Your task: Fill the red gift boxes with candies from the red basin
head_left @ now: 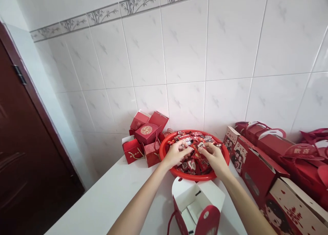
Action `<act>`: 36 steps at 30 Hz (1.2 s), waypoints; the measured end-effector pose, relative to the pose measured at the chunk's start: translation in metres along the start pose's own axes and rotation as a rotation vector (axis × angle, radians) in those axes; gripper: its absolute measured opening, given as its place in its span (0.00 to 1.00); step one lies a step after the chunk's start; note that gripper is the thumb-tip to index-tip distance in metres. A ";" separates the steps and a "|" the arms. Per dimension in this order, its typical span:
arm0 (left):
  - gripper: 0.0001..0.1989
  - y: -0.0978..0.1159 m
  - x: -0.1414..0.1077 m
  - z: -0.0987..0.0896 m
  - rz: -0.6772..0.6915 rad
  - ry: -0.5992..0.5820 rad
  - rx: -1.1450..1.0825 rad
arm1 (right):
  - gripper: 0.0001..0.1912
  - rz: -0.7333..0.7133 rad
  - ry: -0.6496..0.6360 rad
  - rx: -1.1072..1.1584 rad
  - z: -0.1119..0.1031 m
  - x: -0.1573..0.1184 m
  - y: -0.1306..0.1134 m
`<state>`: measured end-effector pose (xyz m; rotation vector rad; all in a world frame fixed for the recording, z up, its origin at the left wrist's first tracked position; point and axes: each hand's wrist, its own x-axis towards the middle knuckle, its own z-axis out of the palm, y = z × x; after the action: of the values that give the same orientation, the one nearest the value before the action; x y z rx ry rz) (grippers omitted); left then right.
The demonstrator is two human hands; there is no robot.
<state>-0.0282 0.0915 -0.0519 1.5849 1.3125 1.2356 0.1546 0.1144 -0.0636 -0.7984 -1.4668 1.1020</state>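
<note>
A round red plastic basin [164,153] is heaped with candies in red, shiny wrappers [192,165]. Both my hands are over the heap, a short gap between them. My left hand [177,153] has its fingers bent in a pinch on a small wrapped candy, mostly hidden by the fingers. With thumb and fingertips, my right hand [214,157] grips a red wrapped candy [200,145] with a pale mark. Just in front of the basin stands a red gift box [208,221], its flaps open and its white inside [191,207] showing between my forearms.
Several small red boxes [147,132] are piled left of the basin against the tiled wall [184,105]. Rows of larger red and cream gift boxes [258,173] line the right side. All stand on a white tabletop [102,201]. A dark red door [28,142] is at far left.
</note>
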 end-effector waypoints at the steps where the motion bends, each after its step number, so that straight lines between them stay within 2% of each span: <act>1: 0.13 0.002 -0.002 0.000 -0.006 -0.055 0.027 | 0.23 -0.009 0.047 0.005 0.000 0.001 0.000; 4: 0.07 0.009 -0.004 0.002 -0.037 -0.340 0.222 | 0.22 -0.026 0.136 0.001 0.000 0.002 0.000; 6: 0.08 0.011 -0.003 0.003 -0.052 -0.503 0.365 | 0.22 -0.022 0.134 -0.011 0.000 0.002 0.000; 9: 0.10 0.008 0.002 0.005 -0.023 -0.583 0.506 | 0.21 -0.015 0.126 -0.028 0.000 0.002 -0.002; 14: 0.12 0.003 0.008 0.010 -0.043 -0.615 0.631 | 0.20 -0.004 0.148 -0.038 0.000 0.001 -0.004; 18: 0.13 0.009 0.008 0.018 -0.082 -0.551 0.716 | 0.19 -0.011 0.140 -0.041 -0.001 0.000 -0.002; 21: 0.13 0.015 0.008 0.025 -0.028 -0.539 0.815 | 0.18 -0.034 0.142 -0.023 -0.001 0.000 0.000; 24: 0.12 0.019 0.008 0.029 0.014 -0.577 0.890 | 0.18 -0.044 0.154 -0.034 -0.001 0.001 0.000; 26: 0.10 0.021 0.006 0.031 0.008 -0.583 0.949 | 0.18 -0.039 0.158 -0.041 -0.001 0.002 -0.001; 29: 0.02 0.025 0.004 0.036 -0.006 -0.519 1.078 | 0.18 -0.038 0.154 -0.033 -0.002 0.002 -0.001; 32: 0.10 0.028 0.003 0.041 -0.032 -0.453 1.183 | 0.18 -0.031 0.147 -0.033 -0.002 0.002 -0.001; 36: 0.10 0.031 0.007 0.044 -0.146 -0.459 1.232 | 0.18 -0.022 0.147 -0.038 -0.002 0.002 -0.002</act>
<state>0.0229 0.0940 -0.0339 2.2818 1.9241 -0.2060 0.1564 0.1155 -0.0613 -0.8693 -1.3729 0.9805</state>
